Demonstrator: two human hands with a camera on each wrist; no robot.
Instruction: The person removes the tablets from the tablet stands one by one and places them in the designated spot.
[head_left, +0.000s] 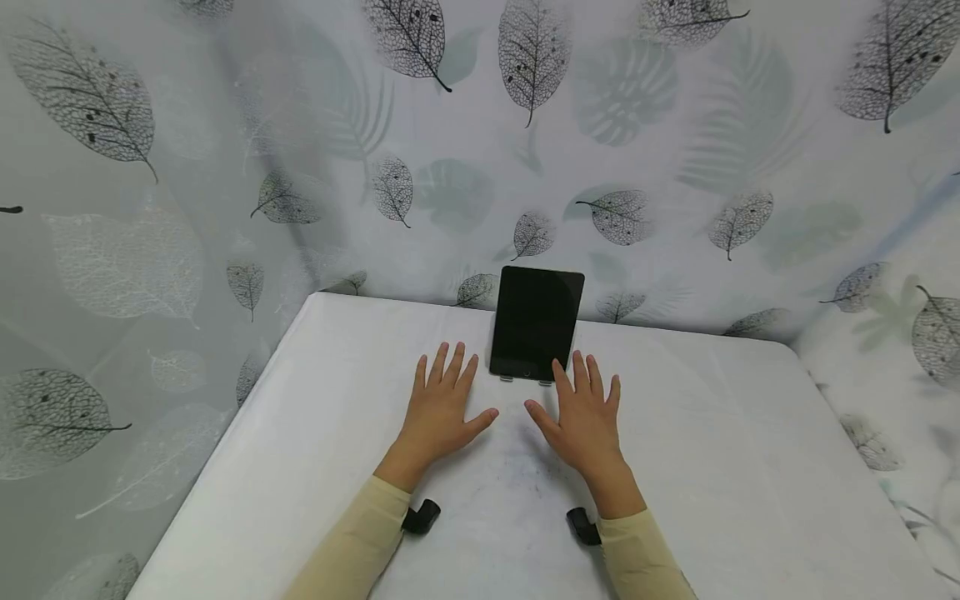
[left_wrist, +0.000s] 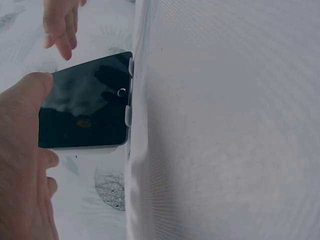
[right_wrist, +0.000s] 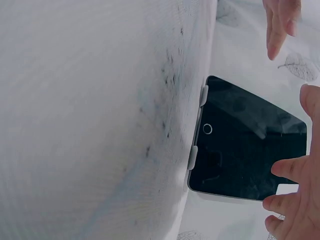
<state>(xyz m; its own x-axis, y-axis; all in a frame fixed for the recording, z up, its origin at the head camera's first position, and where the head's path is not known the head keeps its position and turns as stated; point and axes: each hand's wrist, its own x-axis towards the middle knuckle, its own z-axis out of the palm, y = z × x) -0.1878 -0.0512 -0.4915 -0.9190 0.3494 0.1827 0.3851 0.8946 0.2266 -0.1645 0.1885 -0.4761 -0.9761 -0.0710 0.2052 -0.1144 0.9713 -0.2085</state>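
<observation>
A black tablet (head_left: 537, 321) with a round home button stands propped upright near the table's far edge, its screen dark. Two small grey clips of a stand (right_wrist: 193, 158) hold its lower edge. My left hand (head_left: 441, 412) hovers over the white cloth to the left of the tablet, fingers spread and holding nothing. To the right, my right hand (head_left: 587, 421) is spread the same way, its fingertips overlapping the tablet's lower right corner in the head view. In the right wrist view, fingers (right_wrist: 290, 169) show in front of the screen.
A white cloth covers the table (head_left: 712, 467). Leaf-patterned curtains (head_left: 465, 183) hang behind it and at both sides. Black wrist cameras (head_left: 422, 517) stick out from the beige sleeves (head_left: 352, 542). Faint bluish smudges mark the cloth between the hands.
</observation>
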